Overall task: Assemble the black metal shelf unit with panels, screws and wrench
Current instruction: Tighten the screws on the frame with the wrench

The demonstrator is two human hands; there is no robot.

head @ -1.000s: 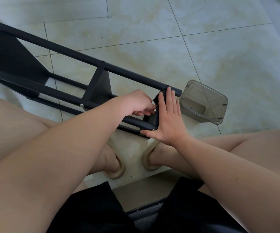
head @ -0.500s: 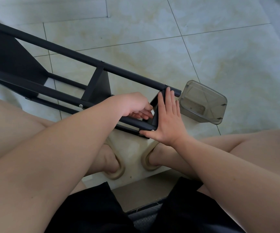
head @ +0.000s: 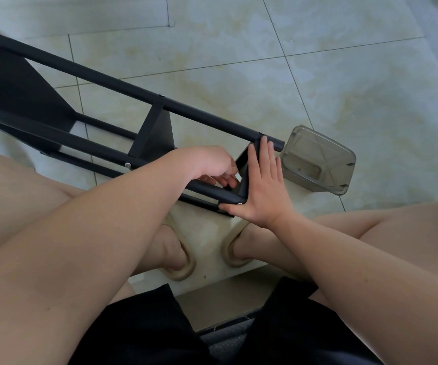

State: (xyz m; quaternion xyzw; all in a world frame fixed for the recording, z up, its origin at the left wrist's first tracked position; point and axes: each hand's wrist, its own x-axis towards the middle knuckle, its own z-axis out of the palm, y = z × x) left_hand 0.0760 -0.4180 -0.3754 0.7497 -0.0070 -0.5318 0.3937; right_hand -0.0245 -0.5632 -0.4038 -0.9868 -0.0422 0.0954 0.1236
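Shelf unit (head: 107,81), black: on its side on floor (head: 344,75), long axis far-left to near-right. Right grip (head: 262,188) spread flat against end panel (head: 243,160). Left grip (head: 212,164) curled beside panel; contents unclear.

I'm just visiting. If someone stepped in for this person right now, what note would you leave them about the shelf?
Left hand: fingers curled inside the frame by the end panel; what they hold is hidden.
Right hand: flat, pressing that panel from outside, thumb on the near pole.
Shelf unit lies on its side on the floor; clear container beside its end.
Done: middle panel in, screw heads showing on the poles.
Left: probably fastening the end panel; no wrench in view.
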